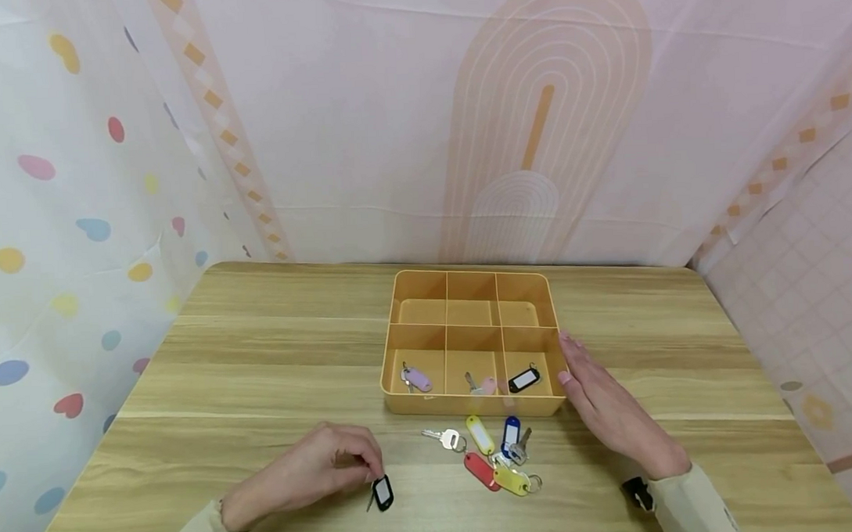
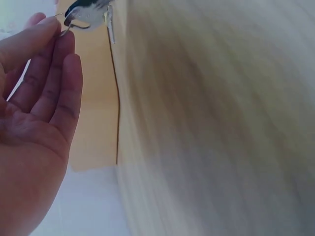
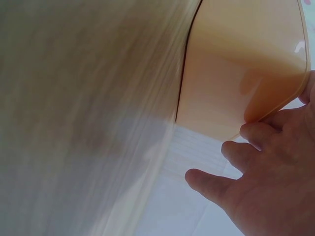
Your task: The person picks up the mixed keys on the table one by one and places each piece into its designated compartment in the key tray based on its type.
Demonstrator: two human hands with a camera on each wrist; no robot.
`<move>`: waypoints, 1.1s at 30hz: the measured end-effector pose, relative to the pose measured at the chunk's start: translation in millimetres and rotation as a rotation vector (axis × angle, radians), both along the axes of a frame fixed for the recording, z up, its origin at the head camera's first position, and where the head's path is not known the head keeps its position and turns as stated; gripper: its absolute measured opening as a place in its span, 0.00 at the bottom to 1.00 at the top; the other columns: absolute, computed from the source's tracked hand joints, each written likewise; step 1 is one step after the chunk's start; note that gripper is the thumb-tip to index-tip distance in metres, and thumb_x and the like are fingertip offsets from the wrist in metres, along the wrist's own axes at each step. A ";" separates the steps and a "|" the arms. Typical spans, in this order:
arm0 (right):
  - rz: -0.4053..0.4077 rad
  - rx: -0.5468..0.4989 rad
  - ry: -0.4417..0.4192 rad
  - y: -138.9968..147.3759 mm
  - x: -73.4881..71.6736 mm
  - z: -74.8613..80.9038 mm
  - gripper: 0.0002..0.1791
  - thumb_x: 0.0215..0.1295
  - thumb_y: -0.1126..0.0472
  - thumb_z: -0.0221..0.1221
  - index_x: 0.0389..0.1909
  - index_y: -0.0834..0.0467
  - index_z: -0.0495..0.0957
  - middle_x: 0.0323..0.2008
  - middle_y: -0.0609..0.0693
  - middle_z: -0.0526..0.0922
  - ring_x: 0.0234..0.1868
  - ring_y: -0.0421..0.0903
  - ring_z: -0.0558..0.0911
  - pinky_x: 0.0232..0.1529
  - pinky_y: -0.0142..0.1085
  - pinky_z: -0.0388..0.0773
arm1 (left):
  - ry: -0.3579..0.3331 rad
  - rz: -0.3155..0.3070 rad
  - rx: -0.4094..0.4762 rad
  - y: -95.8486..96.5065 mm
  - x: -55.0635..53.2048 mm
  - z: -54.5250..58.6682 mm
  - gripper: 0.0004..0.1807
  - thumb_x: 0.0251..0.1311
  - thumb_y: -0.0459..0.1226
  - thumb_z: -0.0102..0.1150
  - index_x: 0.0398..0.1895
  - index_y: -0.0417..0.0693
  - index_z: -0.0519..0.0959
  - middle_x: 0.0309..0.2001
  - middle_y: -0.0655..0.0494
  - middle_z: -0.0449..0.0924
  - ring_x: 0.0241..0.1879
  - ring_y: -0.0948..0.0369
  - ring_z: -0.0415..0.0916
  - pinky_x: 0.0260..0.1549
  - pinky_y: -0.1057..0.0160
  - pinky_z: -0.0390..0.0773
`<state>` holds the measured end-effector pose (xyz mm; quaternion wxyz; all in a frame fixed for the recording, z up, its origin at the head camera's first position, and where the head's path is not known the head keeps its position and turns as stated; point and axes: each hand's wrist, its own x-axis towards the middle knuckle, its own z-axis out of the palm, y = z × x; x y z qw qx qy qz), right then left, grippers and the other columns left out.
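Note:
My left hand [image 1: 334, 462] pinches the ring of a black key tag [image 1: 383, 493] between thumb and fingertips. A key [image 1: 370, 500] hangs from it beside the tag, just above the tabletop. In the left wrist view the ring shows between the fingertips, with a blurred key [image 2: 94, 18] below it. My right hand [image 1: 610, 396] rests its fingers against the right side of an orange box [image 1: 473, 405] with six compartments. Seen from the right wrist, fairly straight fingers [image 3: 258, 132] touch the box's outer wall near a corner.
The front compartments hold a purple tag [image 1: 419, 378], a pink tag [image 1: 488, 386] and a black-framed tag [image 1: 524, 380]. In front of the box lie a silver key [image 1: 446, 438], a blue tag [image 1: 511, 435], a red tag [image 1: 481, 471] and yellow tags [image 1: 480, 435]. Curtains stand behind the wooden table [image 1: 260, 366].

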<state>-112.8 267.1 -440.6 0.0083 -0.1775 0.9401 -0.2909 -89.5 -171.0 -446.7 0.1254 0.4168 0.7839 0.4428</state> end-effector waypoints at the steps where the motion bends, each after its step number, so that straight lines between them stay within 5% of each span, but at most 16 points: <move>1: -0.001 0.000 -0.001 0.0 0.0 -0.2 0.35 0.86 0.49 0.37 0.82 0.65 0.44 0.82 0.62 0.46 0.81 0.65 0.49 0.75 0.63 0.51 | 0.008 0.005 0.013 1.3 0.0 0.6 0.09 0.63 0.26 0.67 0.36 0.51 0.88 0.40 0.68 0.86 0.41 0.70 0.82 0.42 0.66 0.84; 13: -0.005 -0.009 0.021 -2.1 0.2 -0.5 0.34 0.86 0.51 0.38 0.82 0.64 0.46 0.82 0.62 0.48 0.80 0.66 0.50 0.75 0.64 0.51 | 0.110 0.011 0.059 16.7 -3.7 13.0 0.10 0.62 0.26 0.68 0.37 0.51 0.88 0.41 0.68 0.86 0.43 0.68 0.83 0.47 0.63 0.84; 24: -0.002 -0.002 0.023 -0.7 -0.6 -2.7 0.34 0.86 0.52 0.38 0.82 0.64 0.45 0.82 0.62 0.47 0.80 0.65 0.49 0.76 0.63 0.51 | 0.163 0.028 0.171 50.6 0.9 38.9 0.08 0.63 0.27 0.68 0.38 0.50 0.88 0.42 0.60 0.88 0.46 0.63 0.84 0.51 0.60 0.83; 29: -0.004 0.005 0.027 -0.7 -0.7 -3.3 0.33 0.86 0.52 0.39 0.82 0.64 0.45 0.82 0.61 0.47 0.80 0.65 0.49 0.76 0.63 0.51 | 0.162 0.026 0.244 68.6 1.7 50.2 0.10 0.61 0.25 0.68 0.38 0.49 0.88 0.41 0.61 0.88 0.45 0.62 0.84 0.53 0.59 0.82; 33: -0.004 0.005 0.038 -0.7 -0.9 -3.6 0.33 0.86 0.53 0.39 0.82 0.65 0.46 0.82 0.62 0.48 0.80 0.66 0.50 0.75 0.64 0.52 | 0.095 0.083 0.249 82.3 2.8 60.3 0.09 0.63 0.26 0.67 0.37 0.51 0.88 0.41 0.64 0.88 0.45 0.63 0.84 0.59 0.58 0.79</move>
